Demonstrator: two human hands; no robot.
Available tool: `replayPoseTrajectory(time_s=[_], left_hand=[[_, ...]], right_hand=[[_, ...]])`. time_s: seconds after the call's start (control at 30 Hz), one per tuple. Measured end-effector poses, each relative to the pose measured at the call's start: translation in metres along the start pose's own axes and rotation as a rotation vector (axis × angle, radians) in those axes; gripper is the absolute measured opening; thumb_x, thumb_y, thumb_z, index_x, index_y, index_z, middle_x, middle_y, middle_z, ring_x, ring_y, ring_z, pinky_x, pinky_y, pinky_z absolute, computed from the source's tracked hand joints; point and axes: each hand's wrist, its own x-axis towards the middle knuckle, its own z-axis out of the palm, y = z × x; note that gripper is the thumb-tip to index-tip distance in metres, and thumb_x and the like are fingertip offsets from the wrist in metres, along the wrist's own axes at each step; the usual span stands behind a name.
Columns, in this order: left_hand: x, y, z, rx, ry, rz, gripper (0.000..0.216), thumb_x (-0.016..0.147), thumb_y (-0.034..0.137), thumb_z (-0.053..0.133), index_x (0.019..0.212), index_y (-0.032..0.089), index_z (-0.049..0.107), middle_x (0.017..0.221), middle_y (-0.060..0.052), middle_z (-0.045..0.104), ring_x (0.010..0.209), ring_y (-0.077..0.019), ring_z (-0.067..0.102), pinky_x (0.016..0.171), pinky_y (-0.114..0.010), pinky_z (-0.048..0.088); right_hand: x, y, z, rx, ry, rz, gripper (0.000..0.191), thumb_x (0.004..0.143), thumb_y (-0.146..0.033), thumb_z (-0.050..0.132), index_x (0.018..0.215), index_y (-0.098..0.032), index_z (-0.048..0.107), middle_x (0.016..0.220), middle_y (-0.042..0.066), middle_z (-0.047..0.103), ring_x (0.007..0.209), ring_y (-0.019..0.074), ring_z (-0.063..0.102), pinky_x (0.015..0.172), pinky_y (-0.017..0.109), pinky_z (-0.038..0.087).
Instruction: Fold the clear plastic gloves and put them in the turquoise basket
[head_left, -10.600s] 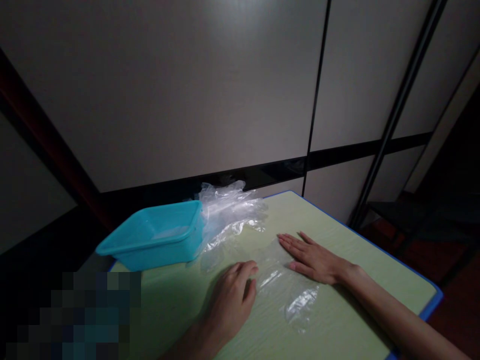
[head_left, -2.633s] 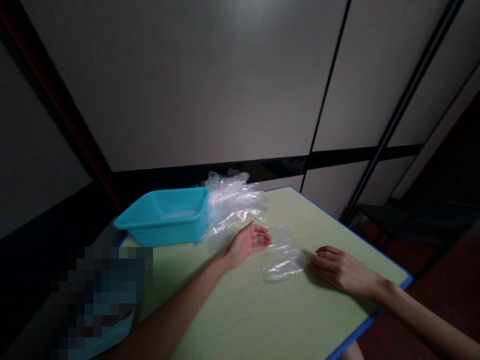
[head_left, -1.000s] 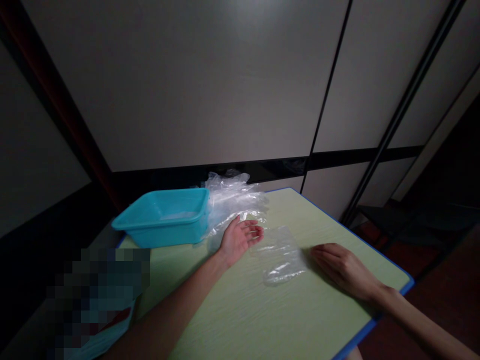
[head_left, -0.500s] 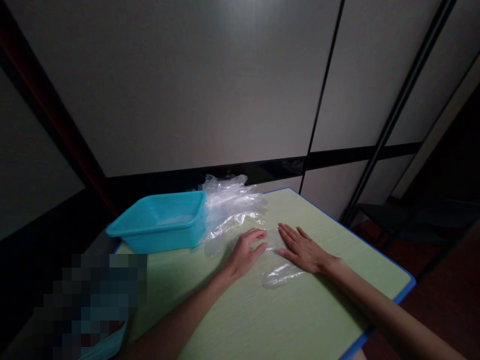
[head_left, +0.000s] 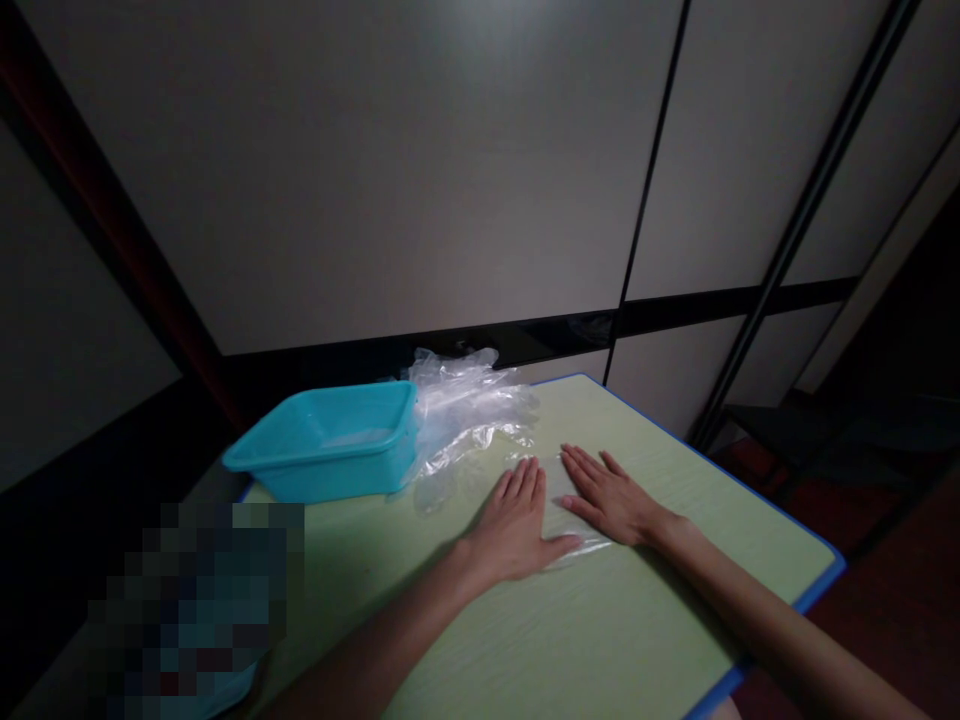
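Note:
My left hand point(head_left: 514, 525) lies flat with its fingers stretched out and its thumb spread to the right. It presses on a thin, clear disposable plastic glove point(head_left: 553, 517) spread on the table. Flat on the right part of the same glove rests my right hand point(head_left: 609, 497), fingers extended. Much of the glove is hidden beneath both hands. Just beyond them, a loose pile of clear plastic gloves point(head_left: 472, 400) spreads over the table, touching or very near the blue basin's right side.
A turquoise plastic basin point(head_left: 337, 475) stands at the table's back left, with something whitish inside. The pale green table point(head_left: 457, 650) has a blue edge. Wardrobe doors point(head_left: 420, 180) rise behind it. A blurred-out patch covers the lower left, and a dark chair point(head_left: 780, 425) stands at right.
My left hand has gone from a curled, raised pose to lying flat on the glove, its thumb now lower and further right. My right hand has stayed in place.

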Motion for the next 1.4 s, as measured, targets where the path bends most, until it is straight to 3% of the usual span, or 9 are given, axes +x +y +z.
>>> replayPoseTrajectory(time_s=[0.37,0.47,0.53,0.63,0.73,0.8,0.9,1.1,1.4], left_hand=[[-0.019,-0.017,-0.016,-0.025,0.051,-0.079,0.090,0.061,0.052,0.063,0.132,0.009,0.028,0.142,-0.016,0.013,0.131,-0.0291,0.005,0.105,-0.040,0.000],[-0.022,-0.018,-0.021,-0.239,0.135,-0.026,0.075,0.068,0.044,0.061,0.131,0.015,0.033,0.142,-0.011,0.020,0.130,-0.0264,0.013,0.106,-0.037,0.007],[-0.022,-0.020,-0.024,-0.513,0.186,-0.030,0.061,0.074,0.042,0.056,0.127,0.016,0.039,0.133,-0.011,0.038,0.124,-0.0258,0.030,0.103,-0.037,0.019],[-0.018,-0.025,-0.027,-0.887,0.228,-0.111,0.054,0.078,0.044,0.052,0.120,0.012,0.046,0.104,-0.013,0.061,0.102,-0.0259,0.053,0.090,-0.038,0.037],[-0.014,-0.028,-0.028,-1.015,0.231,-0.176,0.054,0.077,0.045,0.053,0.115,0.008,0.047,0.089,-0.013,0.065,0.088,-0.0241,0.060,0.081,-0.036,0.042],[-0.013,-0.029,-0.027,-1.021,0.220,-0.196,0.054,0.076,0.045,0.054,0.113,0.008,0.048,0.085,-0.012,0.066,0.084,-0.0230,0.061,0.079,-0.035,0.044],[-0.013,-0.027,-0.026,-1.006,0.201,-0.211,0.056,0.073,0.047,0.057,0.111,0.007,0.050,0.080,-0.011,0.066,0.078,-0.0218,0.062,0.075,-0.034,0.045],[-0.011,-0.028,-0.027,-1.016,0.195,-0.216,0.057,0.071,0.049,0.058,0.109,0.007,0.052,0.077,-0.010,0.066,0.076,-0.0209,0.062,0.073,-0.032,0.045],[-0.012,-0.027,-0.029,-1.018,0.203,-0.195,0.059,0.071,0.050,0.057,0.108,0.006,0.051,0.077,-0.011,0.066,0.075,-0.0212,0.062,0.073,-0.033,0.045]], right_hand=[[0.000,0.002,0.005,0.047,0.036,0.000,0.069,0.086,-0.058,0.016,0.137,-0.011,0.019,0.141,0.015,0.018,0.130,0.0247,0.015,0.102,0.049,0.015],[0.000,0.005,0.007,0.130,0.054,0.006,0.068,0.086,-0.058,0.019,0.137,-0.013,0.019,0.141,0.013,0.016,0.130,0.0242,0.014,0.103,0.049,0.013],[0.000,0.008,0.006,0.259,0.095,0.027,0.065,0.086,-0.056,0.022,0.136,-0.014,0.022,0.141,0.012,0.019,0.130,0.0234,0.017,0.103,0.048,0.015],[0.000,0.013,0.000,0.548,0.245,0.068,0.056,0.088,-0.050,0.023,0.129,-0.014,0.038,0.135,0.013,0.036,0.124,0.0215,0.032,0.102,0.043,0.024],[-0.003,0.015,-0.009,0.739,0.379,0.023,0.044,0.088,-0.047,0.032,0.103,-0.015,0.059,0.112,0.012,0.057,0.106,0.0208,0.051,0.093,0.038,0.037],[-0.008,0.015,-0.016,0.756,0.394,-0.044,0.037,0.086,-0.044,0.039,0.085,-0.016,0.062,0.095,0.010,0.062,0.091,0.0199,0.057,0.083,0.035,0.044],[-0.021,0.018,-0.026,0.713,0.338,-0.096,0.031,0.085,-0.039,0.044,0.076,-0.015,0.061,0.080,0.007,0.061,0.077,0.0172,0.057,0.071,0.030,0.046],[-0.058,0.031,-0.042,0.585,0.191,-0.107,0.026,0.087,-0.033,0.044,0.077,-0.015,0.060,0.078,0.006,0.060,0.073,0.0150,0.056,0.067,0.028,0.045],[-0.073,0.021,-0.033,-0.078,0.156,-0.373,0.028,0.091,-0.019,0.035,0.082,-0.016,0.061,0.077,0.006,0.058,0.069,0.0146,0.052,0.063,0.028,0.041]])
